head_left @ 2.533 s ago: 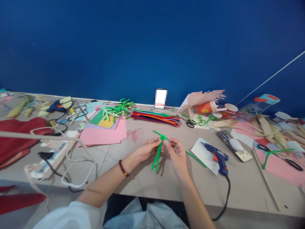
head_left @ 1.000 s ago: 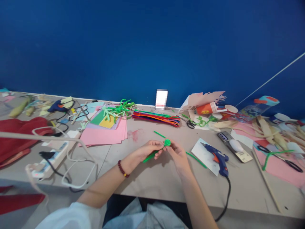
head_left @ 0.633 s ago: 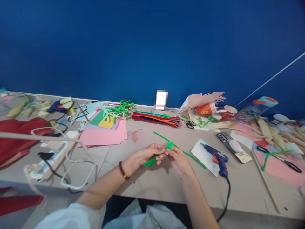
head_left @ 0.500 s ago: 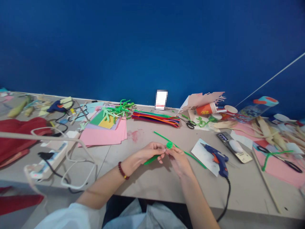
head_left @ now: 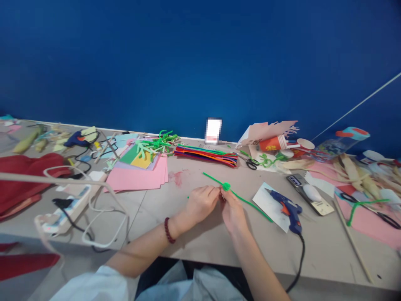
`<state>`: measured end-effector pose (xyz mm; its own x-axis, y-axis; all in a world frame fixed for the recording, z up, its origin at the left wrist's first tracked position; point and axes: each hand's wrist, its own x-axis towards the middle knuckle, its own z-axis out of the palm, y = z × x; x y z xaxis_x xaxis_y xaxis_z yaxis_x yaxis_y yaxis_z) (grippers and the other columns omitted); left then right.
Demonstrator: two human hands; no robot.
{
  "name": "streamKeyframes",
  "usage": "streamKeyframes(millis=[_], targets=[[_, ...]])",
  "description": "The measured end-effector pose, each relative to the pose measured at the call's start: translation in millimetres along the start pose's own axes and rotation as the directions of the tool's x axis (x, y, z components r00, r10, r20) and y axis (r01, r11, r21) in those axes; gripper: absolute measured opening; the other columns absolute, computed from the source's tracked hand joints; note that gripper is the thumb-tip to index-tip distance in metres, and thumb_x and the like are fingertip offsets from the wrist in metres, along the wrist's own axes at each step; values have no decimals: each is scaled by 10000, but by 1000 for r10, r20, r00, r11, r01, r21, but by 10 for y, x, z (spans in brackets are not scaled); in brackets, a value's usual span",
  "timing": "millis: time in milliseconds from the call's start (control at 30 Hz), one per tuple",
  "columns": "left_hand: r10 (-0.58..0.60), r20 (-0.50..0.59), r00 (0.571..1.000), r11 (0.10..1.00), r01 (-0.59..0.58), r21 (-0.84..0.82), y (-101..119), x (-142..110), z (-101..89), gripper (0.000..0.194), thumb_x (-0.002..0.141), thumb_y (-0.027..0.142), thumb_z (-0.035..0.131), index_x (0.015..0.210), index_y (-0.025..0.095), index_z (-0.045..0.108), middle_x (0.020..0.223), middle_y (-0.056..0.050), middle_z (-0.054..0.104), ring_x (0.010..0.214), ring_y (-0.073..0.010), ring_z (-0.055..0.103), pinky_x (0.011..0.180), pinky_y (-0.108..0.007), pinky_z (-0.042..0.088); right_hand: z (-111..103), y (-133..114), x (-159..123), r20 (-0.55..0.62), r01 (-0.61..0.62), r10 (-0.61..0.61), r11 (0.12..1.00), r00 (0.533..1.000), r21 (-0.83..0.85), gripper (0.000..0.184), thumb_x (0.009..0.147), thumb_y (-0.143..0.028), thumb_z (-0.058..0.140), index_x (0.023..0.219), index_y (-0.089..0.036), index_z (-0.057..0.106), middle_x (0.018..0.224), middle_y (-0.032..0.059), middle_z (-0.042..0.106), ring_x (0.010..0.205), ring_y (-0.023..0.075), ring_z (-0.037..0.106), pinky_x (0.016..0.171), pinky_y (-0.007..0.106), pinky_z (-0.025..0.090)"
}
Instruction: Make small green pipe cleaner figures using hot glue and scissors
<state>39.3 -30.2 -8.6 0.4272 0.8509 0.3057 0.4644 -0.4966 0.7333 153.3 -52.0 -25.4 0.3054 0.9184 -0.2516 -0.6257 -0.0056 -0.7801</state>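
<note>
A green pipe cleaner with a small coiled head [head_left: 226,187] is held between my two hands above the table. My right hand [head_left: 233,211] pinches it just under the coil. Closed, with its back turned up, my left hand [head_left: 202,204] meets the right fingertips below the head and covers most of the stem. A tiny green tip pokes out beyond the left knuckles. Behind the hands a straight green pipe cleaner [head_left: 253,205] lies slanting across the table, partly hidden by the coil and fingers.
A blue glue gun [head_left: 290,211] rests on white card at right, beside a phone [head_left: 299,188]. Bundled coloured pipe cleaners [head_left: 205,156] and scissors [head_left: 251,164] lie behind. Pink paper [head_left: 134,177], green pipe-cleaner pieces [head_left: 163,142] and a power strip [head_left: 67,213] with cables are at left.
My left hand has rolled over, back now upward, covering the stems that hung below it. The coiled head has shifted slightly right and up with my right hand.
</note>
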Motion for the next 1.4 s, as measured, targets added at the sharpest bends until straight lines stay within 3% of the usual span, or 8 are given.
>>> streamKeyframes(millis=[133,233,367,533,667,933,1167,1400], targets=[[-145,87,986,913,167,-371,23,69,-77,237,822,345,508,720,157,609,680,-47,606,641,-145,536,636,-252,400,-25,-77,14,55,0,2,999,999,-37,179,539,-296,793,645,-192,693,706,4,664,705,148,588,741,300,476],[-217,403,889,565,451,-691,-1,106,-101,376,807,456,495,675,119,597,585,-38,581,479,-115,508,517,-241,396,-45,-156,-11,255,-128,136,991,957,-49,210,596,-355,768,616,-186,646,535,-18,606,555,157,591,643,331,505],[-63,652,755,179,652,-737,-16,104,-76,390,752,474,578,775,88,624,607,-67,624,413,-119,537,433,-231,390,-100,-228,-58,443,-291,307,951,843,-104,270,697,-447,681,667,-190,606,391,-45,531,414,193,587,513,365,515],[0,692,722,95,689,-719,-19,55,-54,421,686,509,654,713,90,624,563,-61,623,407,-116,553,421,-213,413,-129,-262,-90,465,-324,365,931,807,-169,443,688,-440,687,1034,-175,606,416,-47,571,432,208,618,503,348,513],[16,719,694,80,716,-693,-66,6,-54,416,660,488,696,770,91,640,625,-68,651,475,-126,595,482,-222,455,-122,-270,-98,487,-341,375,926,789,-162,263,689,-431,684,753,-181,635,390,-44,553,390,184,591,471,313,493],[-106,591,799,310,592,-744,-55,16,-39,341,656,423,712,717,109,594,548,-26,610,459,-108,550,498,-223,433,-79,-257,-82,422,-233,274,961,864,-147,204,634,-336,740,580,-189,609,478,-53,530,378,124,523,410,266,452],[-130,137,982,946,164,-279,-11,40,-95,187,802,270,517,647,174,561,638,-25,576,611,-131,496,607,-241,369,-36,-36,-12,123,85,-71,990,990,-117,120,581,-267,756,584,-184,670,715,-5,552,713,127,513,700,269,448],[36,-4,999,997,-35,70,-26,-39,-7,227,822,204,444,638,194,578,598,-63,511,619,-177,477,645,-289,330,24,91,-109,-35,259,-270,948,962,-184,123,643,-261,722,596,-195,630,728,-5,512,778,147,483,789,299,413]])
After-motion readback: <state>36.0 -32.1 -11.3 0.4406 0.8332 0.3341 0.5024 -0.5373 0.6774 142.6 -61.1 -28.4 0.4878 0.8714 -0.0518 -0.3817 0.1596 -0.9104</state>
